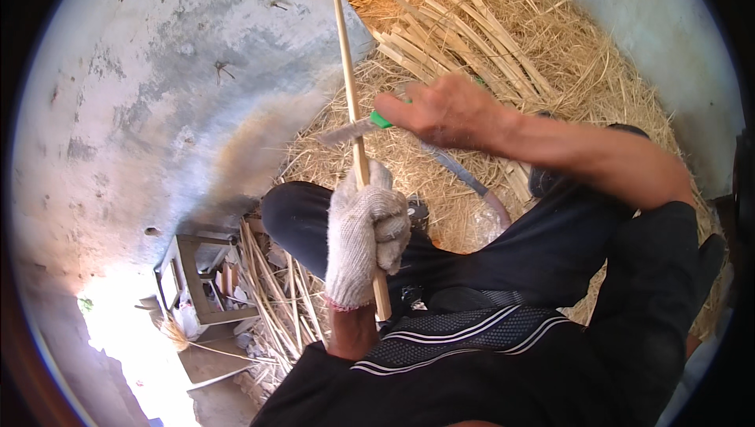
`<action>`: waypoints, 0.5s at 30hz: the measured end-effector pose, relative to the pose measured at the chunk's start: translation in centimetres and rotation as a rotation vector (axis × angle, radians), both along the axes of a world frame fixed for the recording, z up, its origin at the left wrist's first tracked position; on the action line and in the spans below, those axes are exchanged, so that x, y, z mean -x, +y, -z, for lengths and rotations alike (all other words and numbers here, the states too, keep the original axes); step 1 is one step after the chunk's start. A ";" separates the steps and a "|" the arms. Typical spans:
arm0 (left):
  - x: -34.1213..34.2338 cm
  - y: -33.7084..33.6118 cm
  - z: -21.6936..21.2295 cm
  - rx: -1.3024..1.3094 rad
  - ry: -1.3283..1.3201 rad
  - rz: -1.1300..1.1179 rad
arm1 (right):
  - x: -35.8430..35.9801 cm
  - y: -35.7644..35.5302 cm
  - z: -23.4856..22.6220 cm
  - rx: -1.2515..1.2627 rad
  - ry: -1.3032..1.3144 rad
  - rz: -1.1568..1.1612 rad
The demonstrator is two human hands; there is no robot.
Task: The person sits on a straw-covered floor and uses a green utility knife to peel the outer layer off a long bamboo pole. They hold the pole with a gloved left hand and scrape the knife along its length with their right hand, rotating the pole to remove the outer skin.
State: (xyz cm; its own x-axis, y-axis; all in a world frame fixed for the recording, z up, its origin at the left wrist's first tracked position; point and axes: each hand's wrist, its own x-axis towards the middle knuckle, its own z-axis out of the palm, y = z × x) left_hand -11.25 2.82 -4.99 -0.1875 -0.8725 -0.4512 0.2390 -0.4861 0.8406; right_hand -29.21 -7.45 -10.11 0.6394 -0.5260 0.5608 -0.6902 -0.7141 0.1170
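As left hand [366,226] grips strip [346,42], knife [341,134] in right hand [444,111], white-striped garment [472,338]

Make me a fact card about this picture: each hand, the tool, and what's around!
Left hand: gloved, closed around a pale stick
Right hand: bare, gripping a knife
Knife: green-handled; crosses the stick beyond the left hand in this view
Floor: loose straw, pale strips, a curved tool
Left side: stained wall
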 end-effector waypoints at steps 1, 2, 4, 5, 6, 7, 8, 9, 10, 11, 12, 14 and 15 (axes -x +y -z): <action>0.2 0.2 0.0 -0.031 -0.015 0.003 | 0.3 -1.2 0.3 -0.061 0.016 0.073; 0.3 0.4 0.3 -0.021 0.035 -0.009 | 0.7 -2.3 0.3 -0.121 -0.010 0.141; -0.4 1.5 0.2 -0.035 0.082 0.018 | 1.3 -6.8 0.2 -0.121 -0.058 0.284; -0.3 1.8 0.6 -0.044 0.123 0.057 | 3.3 -9.7 0.8 -0.062 -0.063 0.403; 0.1 2.8 0.0 -0.047 0.119 0.069 | 5.8 -12.4 0.7 -0.092 -0.072 0.523; 0.3 3.2 0.5 -0.020 0.157 0.104 | 8.9 -14.3 0.6 -0.112 -0.081 0.650; -0.1 3.8 -0.2 -0.021 0.144 0.111 | 10.5 -15.1 0.5 -0.124 -0.121 0.693; -0.3 4.1 -0.8 -0.021 0.139 0.127 | 12.4 -15.4 0.4 -0.133 -0.155 0.745; -0.8 3.9 -0.7 -0.012 0.160 0.172 | 13.5 -15.4 0.9 -0.234 -0.190 0.758; -0.9 3.4 -0.6 -0.011 0.167 0.186 | 14.7 -15.5 1.6 -0.333 -0.218 0.776; -0.7 3.0 -0.5 -0.011 0.178 0.199 | 15.5 -15.7 1.7 -0.432 -0.240 0.793; -0.7 2.4 -0.3 0.004 0.162 0.194 | 13.1 -14.2 1.6 -0.576 -0.440 0.568; -0.7 2.1 0.1 0.010 0.205 0.173 | 10.9 -12.6 1.9 -0.655 -0.533 0.452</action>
